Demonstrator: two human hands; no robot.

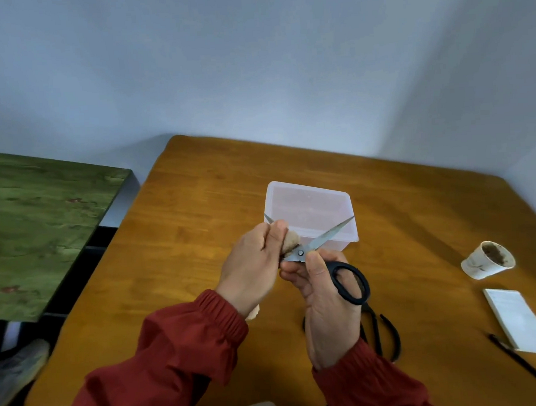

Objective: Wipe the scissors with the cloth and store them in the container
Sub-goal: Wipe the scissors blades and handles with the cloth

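Observation:
Black-handled scissors (pixel 327 237) are held above the table with their blades spread wide. My right hand (pixel 322 296) grips them at the handle, thumb near the pivot. My left hand (pixel 255 266) pinches a beige cloth (pixel 291 242) around the left blade, whose tip pokes out above the fingers. A clear plastic container (pixel 307 200) stands open on the wooden table just behind the hands.
A second pair of black-handled scissors (pixel 384 333) lies on the table under my right wrist. To the right are a stained paper cup (pixel 486 260), a white notepad (pixel 518 319) and a black pen (pixel 528 369). A green surface (pixel 35 223) sits left of the table.

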